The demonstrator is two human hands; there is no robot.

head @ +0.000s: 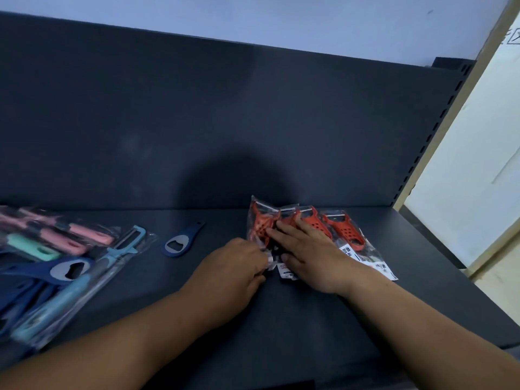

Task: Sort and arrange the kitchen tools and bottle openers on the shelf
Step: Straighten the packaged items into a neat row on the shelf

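Note:
Several red peelers in clear plastic bags [344, 232] lie side by side at the back right of the dark shelf [295, 319]. My right hand [309, 249] rests flat on the middle ones, fingers straight and pointing left. My left hand [239, 266] has its fingers curled round the lower end of the leftmost red peeler bag [260, 220]. A lone dark blue bottle opener [181, 239] lies to the left of my hands.
At the left edge lies a heap of bagged tools: a light blue peeler [84, 277], pink and mint handles [56, 240], and more dark blue bottle openers [56, 270]. The dark back panel [225, 122] rises behind. A slotted upright and pale wall [464, 164] bound the right.

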